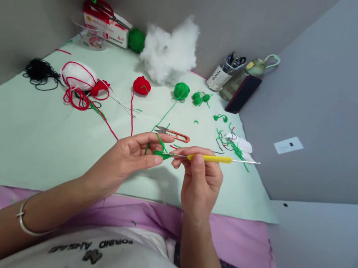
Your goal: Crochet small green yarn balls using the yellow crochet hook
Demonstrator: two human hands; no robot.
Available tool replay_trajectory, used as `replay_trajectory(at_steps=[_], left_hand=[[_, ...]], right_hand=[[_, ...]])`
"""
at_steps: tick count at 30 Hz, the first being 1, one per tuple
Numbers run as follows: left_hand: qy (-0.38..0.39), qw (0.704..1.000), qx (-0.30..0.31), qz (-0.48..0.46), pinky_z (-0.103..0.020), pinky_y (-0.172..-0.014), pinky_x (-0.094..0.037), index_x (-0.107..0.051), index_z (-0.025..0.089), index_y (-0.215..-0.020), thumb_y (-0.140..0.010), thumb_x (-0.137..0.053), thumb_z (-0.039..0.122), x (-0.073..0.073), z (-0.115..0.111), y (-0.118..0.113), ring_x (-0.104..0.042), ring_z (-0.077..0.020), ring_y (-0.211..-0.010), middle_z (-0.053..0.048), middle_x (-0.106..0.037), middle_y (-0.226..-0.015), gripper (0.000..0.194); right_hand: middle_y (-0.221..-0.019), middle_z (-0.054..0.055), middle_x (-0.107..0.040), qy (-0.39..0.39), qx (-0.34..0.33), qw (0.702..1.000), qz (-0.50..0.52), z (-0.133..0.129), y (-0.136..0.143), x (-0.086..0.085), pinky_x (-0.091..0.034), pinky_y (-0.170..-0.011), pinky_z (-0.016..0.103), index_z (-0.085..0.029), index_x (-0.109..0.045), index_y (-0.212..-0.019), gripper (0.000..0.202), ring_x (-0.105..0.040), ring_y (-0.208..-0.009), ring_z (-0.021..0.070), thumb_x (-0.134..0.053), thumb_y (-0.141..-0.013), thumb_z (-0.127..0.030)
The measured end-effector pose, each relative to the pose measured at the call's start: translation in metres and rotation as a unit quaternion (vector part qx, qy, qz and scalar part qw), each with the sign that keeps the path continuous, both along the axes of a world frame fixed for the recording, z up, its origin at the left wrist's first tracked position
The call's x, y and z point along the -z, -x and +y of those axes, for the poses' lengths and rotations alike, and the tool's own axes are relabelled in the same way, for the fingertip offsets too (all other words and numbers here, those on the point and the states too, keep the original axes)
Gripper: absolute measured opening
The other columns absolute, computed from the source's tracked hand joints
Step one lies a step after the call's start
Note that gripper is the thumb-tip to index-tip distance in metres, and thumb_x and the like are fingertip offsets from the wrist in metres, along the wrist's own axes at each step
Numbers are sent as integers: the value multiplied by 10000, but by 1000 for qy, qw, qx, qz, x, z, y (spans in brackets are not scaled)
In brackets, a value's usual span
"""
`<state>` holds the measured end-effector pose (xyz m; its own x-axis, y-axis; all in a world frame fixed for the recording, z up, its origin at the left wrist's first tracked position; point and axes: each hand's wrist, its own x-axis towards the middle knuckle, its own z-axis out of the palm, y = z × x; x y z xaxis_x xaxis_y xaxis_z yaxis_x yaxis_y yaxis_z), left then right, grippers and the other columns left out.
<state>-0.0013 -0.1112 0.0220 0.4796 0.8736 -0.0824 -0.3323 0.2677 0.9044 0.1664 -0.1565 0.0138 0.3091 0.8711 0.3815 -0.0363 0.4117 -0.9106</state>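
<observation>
Between the thumb and fingers of my left hand point(130, 155) is a small green crocheted piece point(162, 154), with green yarn looped over the index finger. My right hand point(201, 179) grips a crochet hook by its yellow handle point(216, 159). One metal end of the hook points left and meets the green piece; the other end sticks out to the right. From behind the left hand, the green strand runs up to a green yarn ball point(181, 91). Orange thread snips point(174, 134) lie just beyond the fingertips.
Back left hold a red-and-white box point(113, 31), white yarn point(79, 76) and black yarn point(39, 70). A red ball point(142, 86) and white stuffing point(170, 52) lie centrally. At right are a pen cup point(219, 77), a phone point(243, 94) and yarn scraps point(239, 152).
</observation>
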Motion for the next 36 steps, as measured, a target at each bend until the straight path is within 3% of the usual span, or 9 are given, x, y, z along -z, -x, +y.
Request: replay_trajectory(at_steps=[6, 12, 16, 19, 21, 25, 29, 33, 36], left_hand=[[-66, 994, -43, 70, -262, -802, -458, -842, 308, -1123, -833, -853, 237, 0, -3, 1, -536, -150, -836, 0, -666, -898, 299], [51, 999, 7, -9, -206, -565, -390, -784, 283, -1275, -813, -867, 256, -4, -4, -2, -393, -62, -560, 31, -647, -824, 470], [150, 983, 66, -85, -216, -697, -498, -821, 211, -1187, -844, -845, 284, -3, 3, 0, -140, -39, -459, 129, -360, -520, 352], [123, 987, 60, -86, -261, -851, -528, -820, 248, -1204, -847, -844, 262, -2, 5, 1, -239, -40, -471, 102, -508, -582, 358], [87, 993, 52, -67, -262, -874, -523, -824, 280, -1194, -827, -861, 249, -2, 2, -1, -463, -62, -589, 26, -712, -855, 370], [53, 997, 1, -57, -233, -925, -502, -833, 292, -1166, -802, -887, 226, -3, -4, -8, -637, -143, -968, -12, -754, -1050, 374], [140, 986, 28, -90, -230, -879, -534, -843, 248, -1150, -815, -874, 235, -2, -1, -9, -432, -44, -549, 64, -600, -674, 336], [192, 972, 61, -125, -255, -914, -553, -863, 180, -1074, -861, -828, 290, -1, 5, -4, -171, -43, -482, 126, -287, -500, 242], [135, 985, 37, -103, -193, -804, -518, -853, 242, -1118, -847, -839, 237, -1, 4, -3, -307, -49, -547, 70, -507, -628, 271]], right_hand=[[-970, 29, -788, -68, 54, 978, -187, -10, 2, -2, -629, -737, 350, -270, -757, -1087, 225, -729, -788, 164, -544, -1051, -209], [-1145, 68, -774, -201, 159, 874, -414, -8, 5, 17, -645, -807, 374, -348, -725, -1295, 413, -744, -1022, 219, -664, -961, -113], [-1008, 53, -789, -157, 111, 949, -249, -3, 5, 11, -626, -752, 364, -298, -773, -1165, 279, -739, -878, 192, -593, -1012, -150], [-877, 37, -765, -85, 73, 989, -98, 0, 5, 2, -578, -623, 338, -264, -785, -1011, 206, -683, -715, 170, -581, -1040, -265], [-895, 43, -779, -63, 49, 992, -94, 1, 6, 1, -597, -662, 357, -258, -787, -981, 192, -702, -759, 185, -608, -1029, -307], [-1008, 35, -803, -88, 64, 975, -193, -2, 8, 8, -633, -802, 386, -311, -783, -1121, 231, -746, -917, 197, -605, -1022, -201], [-1170, 58, -785, -149, 117, 921, -341, -5, 7, 12, -637, -840, 401, -359, -763, -1224, 357, -747, -1019, 216, -639, -981, -129], [-957, 49, -790, -118, 119, 967, -191, -3, 4, 6, -607, -684, 358, -296, -791, -1093, 226, -716, -804, 187, -602, -1018, -198], [-881, 31, -770, -71, 52, 994, -61, 0, 5, 2, -560, -622, 318, -275, -803, -997, 192, -666, -721, 157, -615, -1028, -264]])
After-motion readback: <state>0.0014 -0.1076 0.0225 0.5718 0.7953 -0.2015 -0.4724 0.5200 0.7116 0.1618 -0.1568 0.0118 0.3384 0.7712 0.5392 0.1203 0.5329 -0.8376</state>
